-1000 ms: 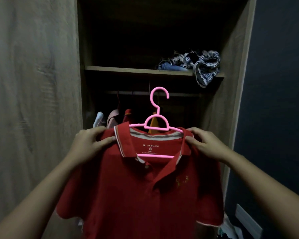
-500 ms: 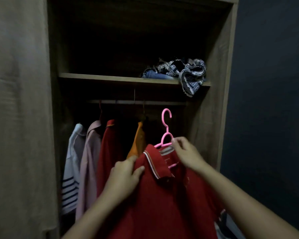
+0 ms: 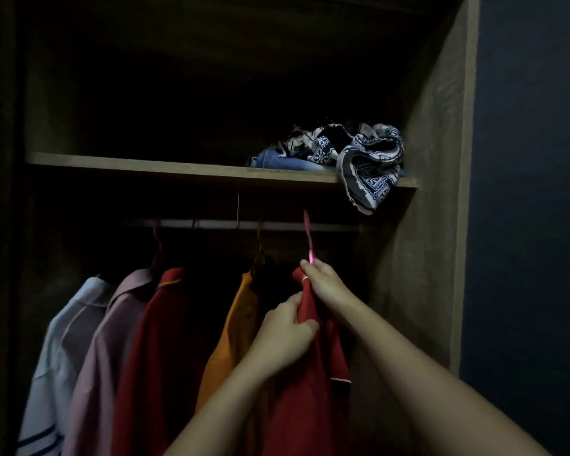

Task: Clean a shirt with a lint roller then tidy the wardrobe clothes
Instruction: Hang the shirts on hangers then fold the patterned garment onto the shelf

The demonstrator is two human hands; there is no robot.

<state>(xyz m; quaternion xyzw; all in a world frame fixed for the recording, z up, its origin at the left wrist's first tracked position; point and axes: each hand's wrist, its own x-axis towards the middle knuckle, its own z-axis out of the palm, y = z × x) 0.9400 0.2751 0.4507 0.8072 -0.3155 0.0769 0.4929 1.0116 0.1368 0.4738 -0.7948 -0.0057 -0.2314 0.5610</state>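
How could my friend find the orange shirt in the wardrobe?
Look below the wooden shelf, along the rail of hanging shirts. The orange shirt is fourth from the left, between the left red shirt and the right red shirt. It's the only orange one.

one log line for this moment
phase: hang red shirt on rail | right hand: pinches pink hanger | left hand: grips shirt | hanger: at rail, seating unclear
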